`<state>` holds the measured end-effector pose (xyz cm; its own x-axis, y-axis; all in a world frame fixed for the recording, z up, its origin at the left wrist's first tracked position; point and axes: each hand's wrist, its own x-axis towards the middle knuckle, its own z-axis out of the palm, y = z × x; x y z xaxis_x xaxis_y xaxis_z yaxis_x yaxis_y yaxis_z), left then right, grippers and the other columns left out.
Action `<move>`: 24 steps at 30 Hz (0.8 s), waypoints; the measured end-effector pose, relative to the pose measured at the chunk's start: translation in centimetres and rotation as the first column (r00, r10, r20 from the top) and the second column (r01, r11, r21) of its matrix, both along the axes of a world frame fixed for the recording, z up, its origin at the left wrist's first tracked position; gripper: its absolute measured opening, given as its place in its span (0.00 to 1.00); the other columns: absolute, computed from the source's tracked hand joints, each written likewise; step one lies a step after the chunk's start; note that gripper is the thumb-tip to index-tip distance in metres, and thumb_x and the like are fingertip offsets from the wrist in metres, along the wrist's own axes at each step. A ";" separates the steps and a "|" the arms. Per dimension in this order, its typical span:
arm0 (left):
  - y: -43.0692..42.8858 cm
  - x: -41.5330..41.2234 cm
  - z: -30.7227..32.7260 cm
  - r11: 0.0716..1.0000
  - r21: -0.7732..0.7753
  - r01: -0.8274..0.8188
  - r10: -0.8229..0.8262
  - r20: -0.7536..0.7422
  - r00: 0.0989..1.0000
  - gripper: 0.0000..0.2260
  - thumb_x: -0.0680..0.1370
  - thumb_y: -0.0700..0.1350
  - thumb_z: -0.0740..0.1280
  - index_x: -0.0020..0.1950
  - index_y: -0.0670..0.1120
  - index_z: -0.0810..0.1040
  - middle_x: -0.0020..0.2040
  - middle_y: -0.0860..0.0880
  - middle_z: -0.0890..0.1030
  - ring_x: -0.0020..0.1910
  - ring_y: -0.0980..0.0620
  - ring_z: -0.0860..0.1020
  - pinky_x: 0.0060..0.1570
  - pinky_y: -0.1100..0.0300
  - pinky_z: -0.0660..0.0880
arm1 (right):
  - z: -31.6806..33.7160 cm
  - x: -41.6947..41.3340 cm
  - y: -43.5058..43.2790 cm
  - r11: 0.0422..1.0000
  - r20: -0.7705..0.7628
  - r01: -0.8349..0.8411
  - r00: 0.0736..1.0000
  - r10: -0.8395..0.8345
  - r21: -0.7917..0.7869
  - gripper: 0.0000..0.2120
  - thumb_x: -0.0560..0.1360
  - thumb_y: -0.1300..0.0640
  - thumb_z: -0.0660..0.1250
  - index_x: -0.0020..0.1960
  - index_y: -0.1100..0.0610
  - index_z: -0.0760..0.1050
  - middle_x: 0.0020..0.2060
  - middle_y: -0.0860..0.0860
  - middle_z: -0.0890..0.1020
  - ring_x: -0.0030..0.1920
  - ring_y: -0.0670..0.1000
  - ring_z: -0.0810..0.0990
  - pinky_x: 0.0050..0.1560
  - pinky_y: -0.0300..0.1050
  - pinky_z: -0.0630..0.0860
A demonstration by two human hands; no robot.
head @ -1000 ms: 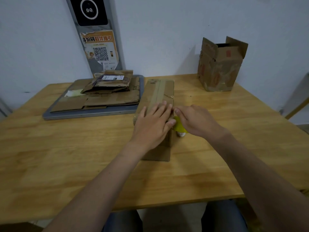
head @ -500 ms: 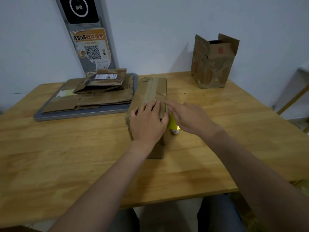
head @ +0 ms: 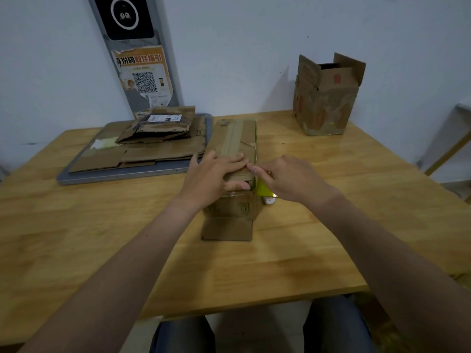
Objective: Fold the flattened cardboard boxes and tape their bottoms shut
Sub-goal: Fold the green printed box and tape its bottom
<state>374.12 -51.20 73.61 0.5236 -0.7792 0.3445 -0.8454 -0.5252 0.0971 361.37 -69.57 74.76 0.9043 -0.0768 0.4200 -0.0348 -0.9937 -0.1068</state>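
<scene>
Two bare hands meet on a long cardboard box [head: 248, 141] that lies in the middle of a wooden table [head: 331, 225], its length running away from the person. A band of brown tape [head: 233, 138] runs along the box's upper face. The left hand [head: 211, 179] lies over the near end of that face, fingers laid across the top and thumb tucked below the edge, so it pinches the cardboard there. The right hand [head: 293, 179] comes in from the right; its forefinger is stretched out and touches the box's upper right edge, just beside the left fingertips. Its other fingers are folded under the palm, over a yellow object [head: 262, 188] with a small white part [head: 269, 200] that sits against the box's right side. Whether they hold it cannot be told. At the box's near end a loose flap [head: 226, 229] lies flat on the table.

To the left, a stack of flattened cardboard [head: 158, 149] rests on a grey tray [head: 122, 174]. At the far right of the table an erected box [head: 326, 105] stands upright with its top flaps open, well apart from the hands. On the wall behind, a torn poster [head: 144, 75] bearing a QR code hangs below a dark panel [head: 126, 15].
</scene>
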 end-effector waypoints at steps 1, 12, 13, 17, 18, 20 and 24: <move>0.1 0.1 0.0 0.999 -0.041 0.002 -0.006 -0.109 0.994 0.40 0.66 0.80 0.57 0.76 0.66 0.69 0.76 0.68 0.68 0.68 0.55 0.67 0.67 0.39 0.65 | -0.1 0.0 0.0 1.000 0.009 0.003 1.000 -0.003 0.003 0.31 0.78 0.32 0.41 0.60 0.37 0.81 0.39 0.48 0.83 0.43 0.55 0.81 0.33 0.46 0.63; 2.7 0.2 -3.0 0.909 -0.417 -0.006 -0.086 -0.201 0.976 0.30 0.76 0.61 0.66 0.74 0.48 0.76 0.76 0.51 0.74 0.81 0.51 0.60 0.77 0.50 0.60 | -0.3 -0.2 0.6 0.987 0.017 0.021 1.000 -0.024 0.158 0.27 0.81 0.35 0.47 0.60 0.41 0.83 0.26 0.42 0.71 0.28 0.42 0.66 0.28 0.44 0.58; 2.6 -0.2 -3.5 0.882 -0.468 -0.047 -0.061 -0.213 0.975 0.29 0.76 0.59 0.68 0.74 0.46 0.77 0.75 0.50 0.74 0.80 0.51 0.61 0.77 0.50 0.61 | -0.4 -0.3 0.6 0.986 0.023 0.018 1.000 -0.022 0.167 0.26 0.82 0.36 0.49 0.60 0.41 0.83 0.26 0.42 0.70 0.28 0.42 0.66 0.28 0.43 0.58; 1.9 -2.5 -4.6 0.726 -0.617 -0.304 -0.009 -0.451 0.893 0.40 0.74 0.64 0.67 0.81 0.45 0.63 0.76 0.47 0.67 0.74 0.55 0.65 0.70 0.57 0.67 | -0.6 -0.3 0.7 0.986 0.037 0.003 0.999 -0.009 0.167 0.22 0.84 0.39 0.52 0.61 0.41 0.83 0.26 0.41 0.70 0.28 0.42 0.67 0.28 0.44 0.58; 1.7 -3.1 -4.8 0.692 -0.631 -0.351 -0.009 -0.494 0.869 0.43 0.74 0.65 0.66 0.82 0.45 0.58 0.77 0.46 0.66 0.75 0.52 0.66 0.70 0.57 0.69 | -0.6 -0.3 0.8 0.987 0.043 0.001 0.999 -0.008 0.160 0.22 0.84 0.39 0.52 0.60 0.42 0.84 0.26 0.41 0.70 0.28 0.43 0.67 0.28 0.43 0.58; 1.4 -4.0 -5.0 0.667 -0.626 -0.403 0.019 -0.528 0.849 0.47 0.75 0.66 0.64 0.84 0.43 0.48 0.79 0.43 0.63 0.76 0.46 0.66 0.69 0.56 0.70 | -0.5 -0.2 1.0 0.990 0.052 0.001 0.999 -0.009 0.138 0.24 0.84 0.39 0.51 0.57 0.45 0.85 0.27 0.42 0.73 0.29 0.43 0.66 0.28 0.43 0.56; 0.9 -5.4 -5.3 0.753 -0.513 -0.413 0.157 -0.470 0.869 0.46 0.78 0.68 0.54 0.83 0.41 0.39 0.81 0.39 0.51 0.73 0.37 0.69 0.64 0.47 0.75 | -0.3 -0.2 1.5 0.996 0.074 -0.008 0.997 0.001 0.094 0.23 0.86 0.42 0.54 0.51 0.48 0.86 0.25 0.42 0.68 0.28 0.45 0.64 0.29 0.44 0.56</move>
